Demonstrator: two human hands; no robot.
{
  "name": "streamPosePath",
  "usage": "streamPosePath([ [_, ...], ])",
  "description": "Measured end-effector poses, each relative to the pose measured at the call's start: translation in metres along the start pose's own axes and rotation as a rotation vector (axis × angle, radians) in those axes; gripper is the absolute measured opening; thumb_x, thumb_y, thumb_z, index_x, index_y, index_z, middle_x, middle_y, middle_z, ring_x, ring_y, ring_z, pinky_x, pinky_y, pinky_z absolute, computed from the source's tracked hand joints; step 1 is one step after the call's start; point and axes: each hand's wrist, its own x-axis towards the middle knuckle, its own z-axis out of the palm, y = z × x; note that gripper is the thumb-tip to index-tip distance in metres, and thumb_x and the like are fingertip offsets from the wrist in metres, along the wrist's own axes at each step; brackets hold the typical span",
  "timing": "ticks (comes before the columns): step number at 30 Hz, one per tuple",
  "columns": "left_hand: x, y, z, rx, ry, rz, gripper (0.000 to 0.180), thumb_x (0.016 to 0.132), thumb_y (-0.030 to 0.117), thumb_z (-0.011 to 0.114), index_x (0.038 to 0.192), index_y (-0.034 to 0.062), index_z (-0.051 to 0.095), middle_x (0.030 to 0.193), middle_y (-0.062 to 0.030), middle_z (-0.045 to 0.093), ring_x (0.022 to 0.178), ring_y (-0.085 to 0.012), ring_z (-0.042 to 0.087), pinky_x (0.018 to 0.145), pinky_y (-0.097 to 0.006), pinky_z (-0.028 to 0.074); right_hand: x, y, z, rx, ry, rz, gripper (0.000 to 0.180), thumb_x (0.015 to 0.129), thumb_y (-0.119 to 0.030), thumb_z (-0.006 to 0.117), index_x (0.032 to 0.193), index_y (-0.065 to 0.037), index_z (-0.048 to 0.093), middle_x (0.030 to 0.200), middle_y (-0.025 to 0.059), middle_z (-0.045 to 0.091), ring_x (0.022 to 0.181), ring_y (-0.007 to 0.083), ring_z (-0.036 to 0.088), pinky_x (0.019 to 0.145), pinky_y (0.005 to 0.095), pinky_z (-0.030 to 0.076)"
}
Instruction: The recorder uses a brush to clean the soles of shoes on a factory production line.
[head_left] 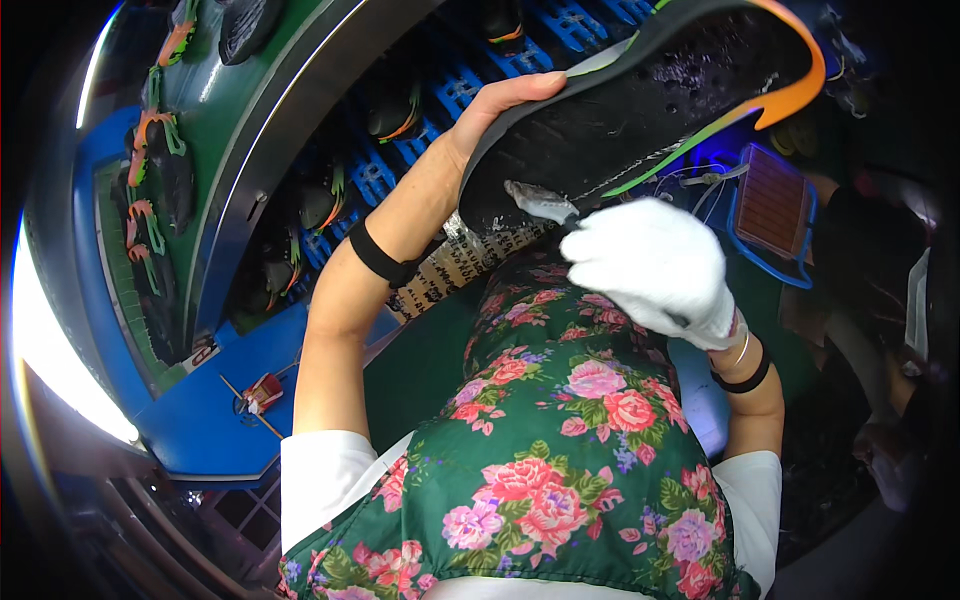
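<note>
Sole (640,115) grasped at one edge by bare left hand (498,108), brush (543,203) grasped by gloved right hand (655,265) near sole's lower edge

A blue table (200,432) sits left; right, perhaps a brown, blue-framed tray (772,205).

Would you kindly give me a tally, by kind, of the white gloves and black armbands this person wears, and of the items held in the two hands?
Black armbands: 2
White glove, on the right hand: 1
Black shoe piece, in the left hand: 1
Brush-like tool, in the right hand: 1
Total: 5
</note>
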Motion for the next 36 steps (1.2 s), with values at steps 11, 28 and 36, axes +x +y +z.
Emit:
streamPosePath([
  [11, 0.004, 0.015, 0.003, 0.096, -0.049, -0.074, 0.046, 0.092, 0.034, 0.066, 0.124, 0.0004, 0.067, 0.109, -0.0138, 0.074, 0.086, -0.0199, 0.073, 0.080, -0.033, 0.060, 0.003, 0.006, 0.004, 0.007, 0.010, 0.005, 0.019, 0.080, -0.008, 0.078, 0.098, -0.014, 0.077, 0.100, 0.0050, 0.077, 0.091, 0.0253, 0.072, 0.078, 0.0360, 0.059],
  [28, -0.001, -0.046, -0.018, -0.333, -0.089, 0.012, 0.083, 0.097, 0.066, 0.041, 0.148, 0.0005, 0.046, 0.139, -0.0240, 0.058, 0.124, -0.0445, 0.059, 0.107, -0.060, 0.045, -0.003, 0.018, 0.011, 0.391, 0.425, 0.380, 0.013, 0.084, 0.002, 0.073, 0.096, 0.000, 0.076, 0.100, 0.0105, 0.076, 0.092, 0.0180, 0.072, 0.084, 0.0320, 0.057],
  [36, 0.017, -0.051, -0.016, -0.264, -0.085, 0.146, 0.072, 0.098, 0.063, 0.044, 0.142, 0.0070, 0.054, 0.135, -0.0210, 0.062, 0.119, -0.0341, 0.064, 0.102, -0.050, 0.052, 0.019, 0.014, -0.015, -0.037, 0.440, 0.172, 0.018, 0.077, 0.002, 0.075, 0.094, -0.004, 0.075, 0.095, 0.0110, 0.075, 0.088, 0.0252, 0.071, 0.078, 0.0353, 0.056],
])
